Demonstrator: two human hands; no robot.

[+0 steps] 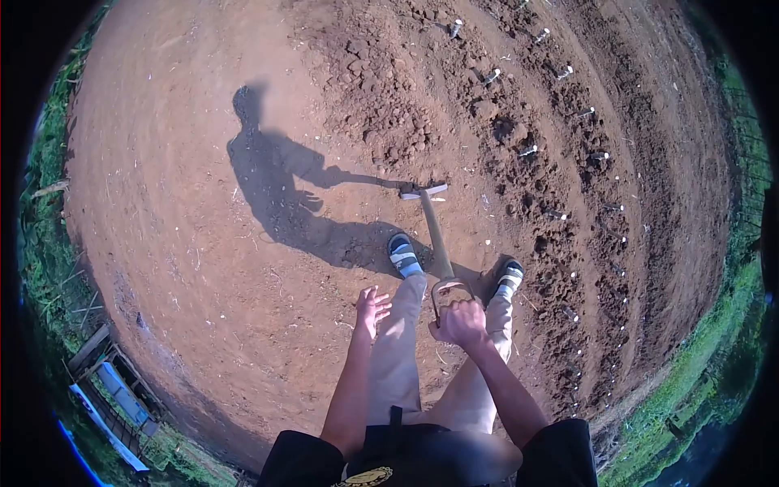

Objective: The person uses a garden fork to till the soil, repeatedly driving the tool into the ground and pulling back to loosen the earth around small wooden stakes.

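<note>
My right hand (463, 323) is wrapped around the D-shaped grip of a spade (436, 235). Its wooden shaft runs forward between my feet, and the metal blade's pale top edge meets the soil, with the lower part of the blade hidden. My left hand (372, 310) hangs free beside my left leg, fingers spread, holding nothing. Just left of the spade's shaft stands my left foot (403, 255), in a sandal and striped sock. On the shaft's other side is my right foot (509, 277).
Loose, broken soil (381, 105) lies beyond the blade. To the right run dug rows with short pale cuttings (528, 151) standing in them. My shadow (272, 178) falls across smooth ground at the left. Green plants (49, 235) edge the plot, and a wooden structure (114, 394) stands lower left.
</note>
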